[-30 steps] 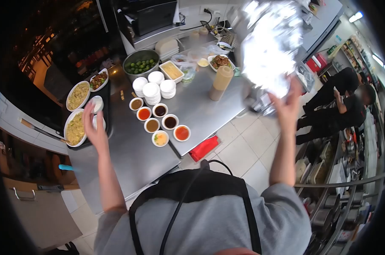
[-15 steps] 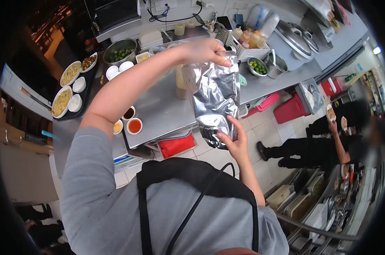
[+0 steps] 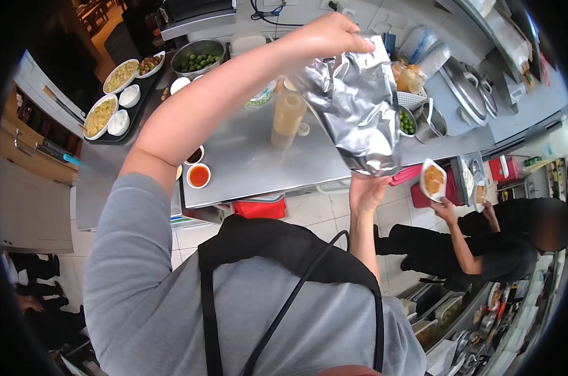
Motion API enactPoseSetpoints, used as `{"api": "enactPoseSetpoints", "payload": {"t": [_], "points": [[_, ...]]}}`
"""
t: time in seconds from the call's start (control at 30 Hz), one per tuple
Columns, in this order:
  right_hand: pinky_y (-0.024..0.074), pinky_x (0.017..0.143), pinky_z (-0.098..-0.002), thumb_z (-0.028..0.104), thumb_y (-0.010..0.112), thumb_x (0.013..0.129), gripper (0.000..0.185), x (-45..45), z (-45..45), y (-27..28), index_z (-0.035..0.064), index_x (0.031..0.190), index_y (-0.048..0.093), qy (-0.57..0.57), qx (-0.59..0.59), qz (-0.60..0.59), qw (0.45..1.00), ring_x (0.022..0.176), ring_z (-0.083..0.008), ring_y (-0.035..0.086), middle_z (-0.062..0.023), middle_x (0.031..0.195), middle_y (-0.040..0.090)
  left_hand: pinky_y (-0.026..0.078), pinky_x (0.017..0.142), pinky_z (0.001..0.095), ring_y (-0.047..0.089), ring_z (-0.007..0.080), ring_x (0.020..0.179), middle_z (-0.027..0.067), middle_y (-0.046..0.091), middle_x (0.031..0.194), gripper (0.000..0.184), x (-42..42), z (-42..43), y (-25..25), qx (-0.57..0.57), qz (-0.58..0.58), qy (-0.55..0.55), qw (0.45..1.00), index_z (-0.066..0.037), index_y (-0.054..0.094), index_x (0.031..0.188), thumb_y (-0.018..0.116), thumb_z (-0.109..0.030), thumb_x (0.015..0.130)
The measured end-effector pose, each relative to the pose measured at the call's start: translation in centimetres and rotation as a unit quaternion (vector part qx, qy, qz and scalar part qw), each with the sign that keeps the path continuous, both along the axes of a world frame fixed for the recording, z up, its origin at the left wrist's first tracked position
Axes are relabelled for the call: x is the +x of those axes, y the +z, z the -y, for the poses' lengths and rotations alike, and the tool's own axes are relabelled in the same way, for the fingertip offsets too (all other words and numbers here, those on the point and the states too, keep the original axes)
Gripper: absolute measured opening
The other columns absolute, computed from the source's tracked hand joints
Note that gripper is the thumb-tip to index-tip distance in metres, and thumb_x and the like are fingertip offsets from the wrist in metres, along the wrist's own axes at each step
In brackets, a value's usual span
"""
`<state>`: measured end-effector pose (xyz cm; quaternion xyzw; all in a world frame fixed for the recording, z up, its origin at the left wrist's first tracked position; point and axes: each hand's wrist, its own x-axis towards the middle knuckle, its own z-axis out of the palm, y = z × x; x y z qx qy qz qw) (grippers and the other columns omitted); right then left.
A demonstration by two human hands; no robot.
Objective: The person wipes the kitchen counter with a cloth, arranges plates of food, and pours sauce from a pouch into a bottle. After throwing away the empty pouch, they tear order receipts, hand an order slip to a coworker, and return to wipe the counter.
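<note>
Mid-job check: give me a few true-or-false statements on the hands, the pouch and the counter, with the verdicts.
1. The left hand holds the pouch near its top. True.
2. Only one hand is at the pouch. False: the right hand is at its lower end.
3. The bottle stands upright on the counter. True.
4. The red sauce cup is tipped over. False: the red sauce cup stands upright with sauce in it.
5. The black tray holds two small white bowls. True.
</note>
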<state>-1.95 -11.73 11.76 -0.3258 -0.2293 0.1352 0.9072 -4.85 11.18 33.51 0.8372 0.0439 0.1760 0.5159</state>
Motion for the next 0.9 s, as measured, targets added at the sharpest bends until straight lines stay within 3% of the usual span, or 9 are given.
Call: {"api": "enactPoseSetpoints", "payload": {"t": [0.03, 0.13, 0.37, 0.43, 0.53, 0.63, 0.7, 0.77, 0.9], "points": [[0.0305, 0.095, -0.0438, 0.053, 0.058, 0.071, 0.075, 0.0, -0.4, 0.3, 0.0153, 0.129, 0.028, 0.001, -0.003, 0.002, 1.000, 0.114, -0.0250, 0.037, -0.0069, 0.120, 0.041, 0.031, 0.045, 0.0206, 0.038, 0.0050, 0.047, -0.0040, 0.050, 0.059, 0.024, 0.7, -1.1, -0.7, -0.003, 0.002, 0.001, 1.000, -0.006, 0.060, 0.069, 0.063, -0.029, 0.075], [0.0316, 0.094, -0.0407, 0.051, 0.059, 0.072, 0.081, -0.1, -1.3, 2.4, 0.0121, 0.129, 0.017, -0.231, -0.060, 0.065, 0.969, 0.112, -0.0212, 0.037, -0.0088, 0.123, 0.035, 0.045, 0.051, 0.0218, 0.055, 0.0077, 0.059, 0.0047, 0.061, 0.070, 0.026, 3.0, -3.5, -3.2, -0.178, -0.044, -0.028, 0.983, -0.001, 0.061, 0.079, 0.063, -0.026, 0.075], [0.0299, 0.096, -0.0375, 0.058, 0.039, 0.081, 0.070, 5.0, 0.1, 2.7, 0.0078, 0.127, 0.022, -0.183, -0.065, -0.002, 0.981, 0.114, -0.0224, 0.036, -0.0103, 0.125, 0.033, 0.046, 0.055, 0.0238, 0.057, 0.0112, 0.068, 0.0068, 0.061, 0.085, 0.033, 1.6, -2.9, -4.5, -0.325, -0.045, -0.128, 0.936, 0.000, 0.060, 0.092, 0.066, -0.026, 0.072], [0.0321, 0.094, -0.0419, 0.061, 0.036, 0.080, 0.072, 7.9, 1.9, -0.3, 0.0060, 0.126, 0.024, -0.103, -0.049, -0.021, 0.993, 0.115, -0.0250, 0.035, -0.0101, 0.125, 0.033, 0.045, 0.061, 0.0243, 0.056, 0.0118, 0.076, 0.0081, 0.060, 0.089, 0.037, 1.4, -3.1, -5.1, -0.304, -0.059, -0.148, 0.939, 0.000, 0.060, 0.094, 0.069, -0.026, 0.069], [0.0356, 0.089, -0.0510, 0.063, 0.041, 0.076, 0.079, 8.1, 0.9, 1.0, 0.0066, 0.128, 0.020, -0.130, -0.091, -0.025, 0.987, 0.116, -0.0316, 0.033, -0.0110, 0.126, 0.032, 0.041, 0.074, 0.0266, 0.054, 0.0127, 0.082, 0.0068, 0.061, 0.088, 0.043, 1.3, -3.6, -5.4, -0.253, -0.080, -0.122, 0.956, -0.001, 0.061, 0.094, 0.074, -0.027, 0.062], [0.0363, 0.089, -0.0495, 0.060, 0.045, 0.077, 0.077, 6.9, -1.3, 3.7, 0.0068, 0.127, 0.020, -0.259, -0.119, -0.005, 0.959, 0.114, -0.0319, 0.035, -0.0126, 0.127, 0.031, 0.041, 0.071, 0.0269, 0.054, 0.0126, 0.081, 0.0061, 0.061, 0.087, 0.040, 2.6, -4.3, -6.9, -0.239, -0.064, -0.081, 0.965, -0.002, 0.061, 0.092, 0.074, -0.025, 0.062], [0.0342, 0.092, -0.0462, 0.055, 0.047, 0.079, 0.077, 8.3, -0.9, 3.9, 0.0039, 0.128, 0.018, -0.259, -0.132, 0.020, 0.957, 0.115, -0.0302, 0.035, -0.0153, 0.125, 0.032, 0.041, 0.071, 0.0267, 0.054, 0.0124, 0.080, 0.0060, 0.061, 0.087, 0.038, 3.3, -5.1, -8.4, -0.252, -0.034, -0.099, 0.962, -0.003, 0.061, 0.091, 0.074, -0.023, 0.063], [0.0328, 0.094, -0.0422, 0.050, 0.048, 0.081, 0.073, 9.7, -1.2, 3.7, 0.0005, 0.126, 0.018, -0.246, -0.101, 0.149, 0.952, 0.114, -0.0280, 0.037, -0.0170, 0.122, 0.035, 0.041, 0.070, 0.0266, 0.054, 0.0121, 0.080, 0.0058, 0.061, 0.086, 0.035, 3.5, -5.7, -9.6, -0.268, -0.004, -0.111, 0.957, -0.003, 0.061, 0.090, 0.074, -0.022, 0.063], [0.0340, 0.092, -0.0397, 0.040, 0.051, 0.082, 0.064, 9.9, -1.8, 5.1, -0.0011, 0.124, 0.024, -0.240, -0.098, 0.159, 0.953, 0.109, -0.0259, 0.041, -0.0179, 0.117, 0.039, 0.040, 0.068, 0.0253, 0.054, 0.0118, 0.076, 0.0059, 0.061, 0.083, 0.029, 2.7, -6.1, -10.4, -0.302, -0.008, -0.071, 0.950, -0.004, 0.062, 0.087, 0.072, -0.021, 0.066]]}}
